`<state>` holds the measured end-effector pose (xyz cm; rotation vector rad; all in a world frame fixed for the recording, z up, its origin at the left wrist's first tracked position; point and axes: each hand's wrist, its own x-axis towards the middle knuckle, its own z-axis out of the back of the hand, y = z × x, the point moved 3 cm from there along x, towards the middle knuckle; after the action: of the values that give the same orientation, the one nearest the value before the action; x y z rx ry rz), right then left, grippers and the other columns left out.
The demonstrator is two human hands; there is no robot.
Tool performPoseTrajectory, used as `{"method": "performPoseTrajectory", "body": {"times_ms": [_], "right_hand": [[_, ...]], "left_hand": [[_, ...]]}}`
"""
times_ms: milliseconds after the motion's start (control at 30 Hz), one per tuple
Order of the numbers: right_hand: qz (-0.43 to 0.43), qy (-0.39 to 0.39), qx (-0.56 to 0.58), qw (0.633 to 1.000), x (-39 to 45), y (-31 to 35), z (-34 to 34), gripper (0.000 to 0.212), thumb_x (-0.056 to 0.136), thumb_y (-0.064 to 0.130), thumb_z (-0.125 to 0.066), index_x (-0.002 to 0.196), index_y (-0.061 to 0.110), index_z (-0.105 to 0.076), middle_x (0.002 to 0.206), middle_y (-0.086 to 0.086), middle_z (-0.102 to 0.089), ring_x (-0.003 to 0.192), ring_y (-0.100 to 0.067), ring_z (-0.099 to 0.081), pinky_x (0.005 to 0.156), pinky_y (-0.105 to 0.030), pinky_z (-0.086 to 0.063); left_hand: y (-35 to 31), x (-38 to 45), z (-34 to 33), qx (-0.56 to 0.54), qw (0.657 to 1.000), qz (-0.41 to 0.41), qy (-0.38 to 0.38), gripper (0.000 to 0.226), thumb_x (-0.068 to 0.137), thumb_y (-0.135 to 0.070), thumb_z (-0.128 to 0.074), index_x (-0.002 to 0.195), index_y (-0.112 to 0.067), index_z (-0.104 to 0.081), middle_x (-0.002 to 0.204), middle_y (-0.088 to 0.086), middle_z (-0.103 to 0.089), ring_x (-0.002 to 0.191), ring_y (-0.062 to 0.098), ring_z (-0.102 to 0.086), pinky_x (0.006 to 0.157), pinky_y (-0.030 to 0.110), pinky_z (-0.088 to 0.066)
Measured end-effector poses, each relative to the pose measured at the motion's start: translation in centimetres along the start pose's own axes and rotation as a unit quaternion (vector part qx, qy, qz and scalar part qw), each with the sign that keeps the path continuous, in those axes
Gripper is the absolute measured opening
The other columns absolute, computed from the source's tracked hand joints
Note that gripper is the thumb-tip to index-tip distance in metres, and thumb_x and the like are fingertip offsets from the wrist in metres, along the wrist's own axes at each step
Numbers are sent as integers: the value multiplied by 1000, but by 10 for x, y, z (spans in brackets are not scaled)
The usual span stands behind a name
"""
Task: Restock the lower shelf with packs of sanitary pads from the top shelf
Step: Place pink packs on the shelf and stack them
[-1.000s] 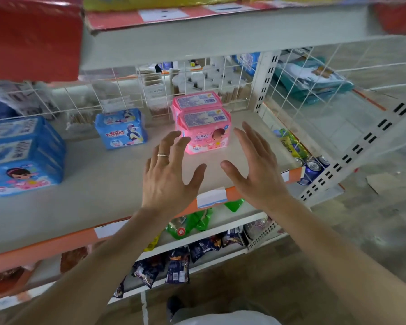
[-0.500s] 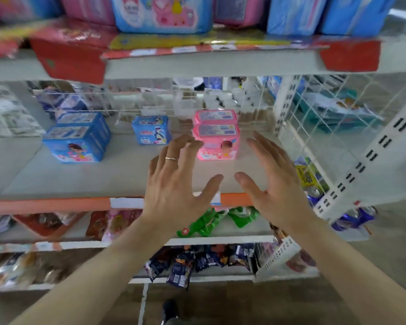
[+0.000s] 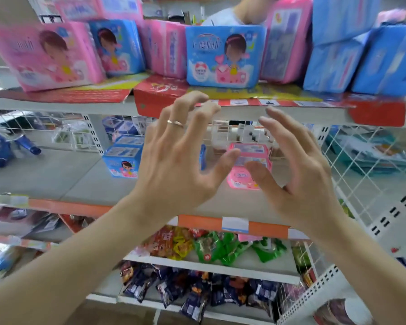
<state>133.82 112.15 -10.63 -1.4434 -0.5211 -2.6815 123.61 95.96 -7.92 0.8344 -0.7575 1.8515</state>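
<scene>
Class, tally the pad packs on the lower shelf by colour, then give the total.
On the lower shelf:
Blue packs: 3 (one is mostly hidden behind the left hand)
Pink packs: 2
Total: 5

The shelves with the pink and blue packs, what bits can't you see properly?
Head view:
- Pink stack on the lower shelf: partly hidden by both thumbs.
- Blue pack: right side behind the left hand.
- Top-shelf packs: upper ones cut off by the frame edge, print blurred.
</scene>
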Motion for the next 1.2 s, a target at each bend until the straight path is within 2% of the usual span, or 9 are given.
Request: {"method": "performPoseTrajectory", "body": {"times_ms": [300, 400, 567, 700, 767, 867, 1000, 1100, 1200], "right_hand": [[10, -35, -42, 998, 61, 6, -8, 59, 94, 34, -64, 141, 1, -50, 150, -13, -47, 138, -28, -45, 115, -38, -37], [-24, -44, -78, 996, 90, -3, -6, 63, 91, 40, -61, 143, 7, -49, 147, -9, -51, 134, -28, -48, 112, -37, -37], [-149, 39, -132, 979, 144, -32, -8, 77, 88, 44, -67, 152, 19, -34, 144, -9, -53, 131, -30, -48, 110, -43, -39], [-205, 89, -125, 967, 166, -47, -12, 78, 87, 40, -67, 153, 23, -29, 134, -15, -59, 126, -33, -53, 105, -42, -44], [-232, 112, -120, 959, 170, -55, -17, 83, 87, 37, -67, 156, 29, -22, 131, -16, -61, 122, -34, -56, 105, -41, -45], [-255, 140, -92, 952, 170, -66, -27, 90, 90, 33, -66, 158, 34, -8, 126, -14, -62, 114, -32, -60, 104, -35, -46], [-247, 145, -41, 957, 170, -67, -30, 89, 95, 27, -63, 160, 29, -1, 122, -7, -60, 105, -20, -59, 93, -24, -43], [-221, 88, -23, 971, 164, -64, -17, 80, 98, 20, -60, 160, 27, -10, 113, -7, -61, 92, -15, -58, 78, -18, -46], [-197, 15, 12, 980, 151, -60, 3, 76, 99, 16, -55, 160, 22, -10, 89, -4, -68, 68, -9, -59, 63, -13, -45]], "left_hand": [[39, 44, 12, -14, 1000, -1, -3, 65, 88, -53, -59, 137, -11, -50, 138, 9, -47, 121, 27, -51, 91, 52, -47], [51, 75, 9, -14, 1000, -1, 9, 67, 88, -55, -57, 138, -12, -47, 136, 11, -47, 119, 30, -53, 88, 52, -51], [70, 133, 0, -38, 995, 76, 48, 64, 91, -51, -57, 143, -20, -38, 136, 12, -45, 125, 31, -47, 102, 44, -42], [90, 155, -19, -31, 978, 156, 136, 74, 91, -44, -64, 151, -24, -25, 140, 18, -44, 132, 33, -42, 110, 37, -32], [99, 156, -31, -53, 971, 167, 164, 84, 88, -37, -70, 153, -26, -18, 134, 16, -50, 121, 30, -51, 102, 31, -38], [108, 154, -49, -97, 958, 183, 199, 95, 88, -24, -71, 153, -34, -2, 110, 7, -61, 85, 20, -62, 75, 21, -46], [109, 158, -54, -167, 954, 187, 163, 95, 86, -19, -73, 152, -35, -7, 109, 4, -67, 82, 18, -67, 78, 30, -57], [99, 156, -46, -193, 961, 163, 112, 89, 87, -18, -73, 152, -28, -14, 103, -5, -67, 82, 10, -66, 74, 20, -58], [77, 150, -31, -188, 969, 152, 55, 76, 88, -25, -72, 150, -19, -28, 98, -14, -64, 82, -5, -60, 70, 9, -51]]}}
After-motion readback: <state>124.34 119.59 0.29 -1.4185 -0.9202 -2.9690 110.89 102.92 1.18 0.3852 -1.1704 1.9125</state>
